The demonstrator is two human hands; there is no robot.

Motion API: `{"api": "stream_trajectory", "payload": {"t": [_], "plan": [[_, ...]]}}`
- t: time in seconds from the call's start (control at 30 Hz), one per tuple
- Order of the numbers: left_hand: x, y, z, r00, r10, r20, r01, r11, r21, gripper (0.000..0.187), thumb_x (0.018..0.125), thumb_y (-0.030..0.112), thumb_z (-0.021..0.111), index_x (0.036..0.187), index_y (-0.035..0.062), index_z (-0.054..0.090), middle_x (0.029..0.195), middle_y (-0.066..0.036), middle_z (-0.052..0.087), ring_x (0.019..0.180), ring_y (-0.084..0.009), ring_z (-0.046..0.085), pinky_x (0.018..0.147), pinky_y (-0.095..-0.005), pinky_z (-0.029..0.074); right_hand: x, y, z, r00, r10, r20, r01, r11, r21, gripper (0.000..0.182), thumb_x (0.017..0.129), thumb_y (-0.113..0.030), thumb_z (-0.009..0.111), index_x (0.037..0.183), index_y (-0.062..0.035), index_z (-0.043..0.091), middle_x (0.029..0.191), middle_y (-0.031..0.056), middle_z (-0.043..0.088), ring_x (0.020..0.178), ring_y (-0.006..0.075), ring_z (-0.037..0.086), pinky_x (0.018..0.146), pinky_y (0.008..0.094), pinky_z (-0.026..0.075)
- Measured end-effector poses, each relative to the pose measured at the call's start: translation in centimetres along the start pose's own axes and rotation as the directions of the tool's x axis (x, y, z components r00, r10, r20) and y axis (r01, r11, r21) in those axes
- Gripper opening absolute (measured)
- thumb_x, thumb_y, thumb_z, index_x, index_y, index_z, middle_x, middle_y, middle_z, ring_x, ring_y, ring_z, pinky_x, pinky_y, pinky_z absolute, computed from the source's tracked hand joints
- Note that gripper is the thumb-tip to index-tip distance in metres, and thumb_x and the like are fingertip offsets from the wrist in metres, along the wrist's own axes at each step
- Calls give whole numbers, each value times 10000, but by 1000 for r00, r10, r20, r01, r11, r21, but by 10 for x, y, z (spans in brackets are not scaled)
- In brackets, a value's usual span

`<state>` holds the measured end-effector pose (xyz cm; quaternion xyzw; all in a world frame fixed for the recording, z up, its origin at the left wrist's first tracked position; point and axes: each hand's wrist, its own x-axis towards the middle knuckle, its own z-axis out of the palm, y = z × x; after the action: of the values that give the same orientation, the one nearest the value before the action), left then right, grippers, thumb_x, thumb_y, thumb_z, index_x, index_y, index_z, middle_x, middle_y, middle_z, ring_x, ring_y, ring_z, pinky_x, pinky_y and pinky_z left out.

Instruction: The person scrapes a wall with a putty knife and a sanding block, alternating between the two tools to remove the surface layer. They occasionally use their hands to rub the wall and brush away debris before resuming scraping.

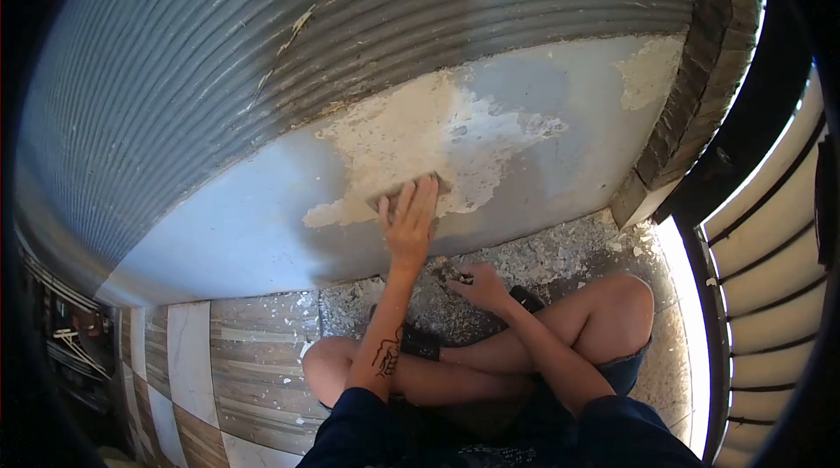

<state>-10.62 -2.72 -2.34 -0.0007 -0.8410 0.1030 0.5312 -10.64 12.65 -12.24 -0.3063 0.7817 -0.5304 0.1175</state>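
Observation:
My left hand (409,221) presses a thin, greyish-brown piece of sandpaper (444,183) flat against the wall, its fingers stretched over it and hiding most of it. Around the piece, the lower wall (254,214) has a large rough patch (394,140) where the pale paint is gone and the tan layer beneath shows. Low over the floor, in front of my crossed legs, is my right hand (481,287). Its fingers are curled, with something small and dark at their tips that I cannot make out.
Ribbed grey cladding (367,31) covers the upper wall. Paint flakes litter the worn floor (560,258) and the patterned tiles (262,345). A brown stone-like column (691,83) and a dark metal gate (761,275) stand at the right. Dark clutter (74,328) lies at far left.

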Motion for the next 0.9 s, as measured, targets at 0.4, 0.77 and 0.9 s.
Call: {"api": "stream_trajectory", "payload": {"t": [0.4, 0.77, 0.9], "plan": [[78, -19, -83, 922, 359, 144, -358, 933, -34, 441, 793, 131, 593, 1220, 237, 560, 1268, -18, 524, 1146, -141, 492, 902, -360, 356, -3, -38, -48, 911, 274, 309, -411, 681, 606, 254, 784, -180, 690, 937, 21, 670, 798, 34, 634, 701, 80, 542, 638, 247, 446], [152, -30, -27, 782, 612, 119, -620, 741, 260, 490, 868, 328, 496, 1337, 205, 428, 1395, -41, 393, 1255, -151, 379, 1104, -415, 182, 6, -49, -38, 917, 314, 244, -396, 771, 499, 220, 792, -224, 697, 817, -7, 668, 643, -37, 509, 595, 53, 406, 510, 247, 332], [101, -6, 7, 960, 278, -45, -261, 939, 225, 611, 831, 453, 529, 1302, 71, 451, 1377, -138, 400, 1285, -268, 355, 1097, -490, 116, 5, -47, -43, 947, 246, 207, -315, 843, 436, 209, 795, -218, 693, 788, -12, 659, 624, -43, 484, 592, 49, 394, 508, 250, 326]]}}
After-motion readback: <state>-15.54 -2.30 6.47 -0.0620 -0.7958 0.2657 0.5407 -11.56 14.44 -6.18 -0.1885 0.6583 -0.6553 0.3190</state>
